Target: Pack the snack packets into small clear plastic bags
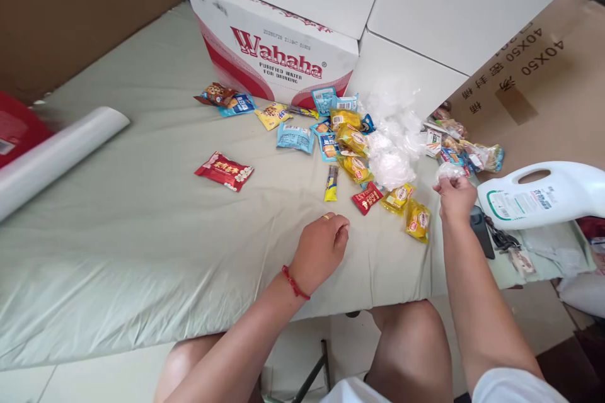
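Note:
My left hand [321, 242] rests on the green cloth in a loose fist, a red bracelet at its wrist, and no object shows in it. Further right, my right hand [456, 198] pinches a crumpled clear plastic bag [450, 171]. Between the hands lie yellow snack packets [418, 220], a small red packet [367, 198] and a narrow yellow-and-grey stick packet [331, 184]. Behind them is a heap of clear plastic bags [394, 145]. Light blue packets [295, 137] lie left of the heap, and a larger red packet [225, 170] sits apart, farther left.
A Wahaha water carton [278, 44] and white boxes [416, 0] stand behind the snacks. On the right are a white jug [543, 195] lying on its side, a dark phone [482, 233], keys [503, 238] and more packets [486, 154]. A plastic roll [61, 151] lies left.

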Motion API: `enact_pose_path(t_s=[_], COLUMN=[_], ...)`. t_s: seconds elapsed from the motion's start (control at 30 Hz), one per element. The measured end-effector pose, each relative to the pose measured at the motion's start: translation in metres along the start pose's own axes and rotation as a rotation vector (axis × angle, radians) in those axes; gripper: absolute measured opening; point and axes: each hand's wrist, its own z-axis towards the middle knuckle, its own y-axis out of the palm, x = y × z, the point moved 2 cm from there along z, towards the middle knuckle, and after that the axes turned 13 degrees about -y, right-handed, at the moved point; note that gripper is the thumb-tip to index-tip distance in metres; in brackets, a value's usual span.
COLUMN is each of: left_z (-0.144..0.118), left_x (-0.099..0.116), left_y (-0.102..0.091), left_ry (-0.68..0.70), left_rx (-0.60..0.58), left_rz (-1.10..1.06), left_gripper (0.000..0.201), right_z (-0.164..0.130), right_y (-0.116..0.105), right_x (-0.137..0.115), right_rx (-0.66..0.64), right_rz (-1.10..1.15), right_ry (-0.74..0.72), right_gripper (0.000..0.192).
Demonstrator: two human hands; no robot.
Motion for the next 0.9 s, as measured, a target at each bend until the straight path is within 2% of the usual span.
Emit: enact_pose_path(t_s=[0.07,0.13,0.17,0.23,0.33,0.43,0.53,0.6,0.67,0.8,0.9], left_z=[0.002,0.005,0.007,0.011,0.018,0.022,0.024,0.023,0.023,0.023,0.023], left_x=[-0.001,-0.002,-0.003,-0.005,-0.009,-0.012,-0.011,-0.01,-0.01,-0.012,-0.015], left_y=[0.001,0.002,0.004,0.007,0.011,0.01,0.003,-0.002,-0.005,-0.006,-0.006], left_ry=[-0.046,-0.13,-0.172,-0.214,-0.212,-0.214,-0.204,-0.212,-0.239,-0.305,-0.303], left_rx=[0.017,0.049,0.059,0.064,0.076,0.077,0.036,0.059,0.072,-0.035,-0.03], left_rz=[-0.202,-0.445,-0.569,-0.768,-0.855,-0.835,-0.885,-0.917,-0.95,-1.103,-1.156], left_gripper=[0.019,0.02,0.028,0.04,0.039,0.033,0.029,0.027,0.027,0.032,0.039], right_z=[-0.034,-0.074,-0.094,-0.129,-0.158,-0.16,-0.149,-0.142,-0.136,-0.128,-0.127], right_y=[0.013,0.032,0.042,0.065,0.086,0.089,0.083,0.079,0.077,0.077,0.079], right_x=[-0.03,-0.063,-0.079,-0.104,-0.12,-0.116,-0.108,-0.103,-0.1,-0.092,-0.089], right_rx=[0.016,-0.062,-0.124,-0.35,-0.6,-0.642,-0.567,-0.523,-0.493,-0.447,-0.493], right_rz=[0.17,0.284,0.338,0.499,0.753,0.911,1.0,1.06,1.111,1.169,1.135], right_ry=[0.005,-0.005,-0.009,0.017,0.13,0.289,0.43,0.49,0.521,0.54,0.574], right_gripper=[0.031,0.039,0.039,0.032,0.026,0.026,0.027,0.027,0.025,0.025,0.034])
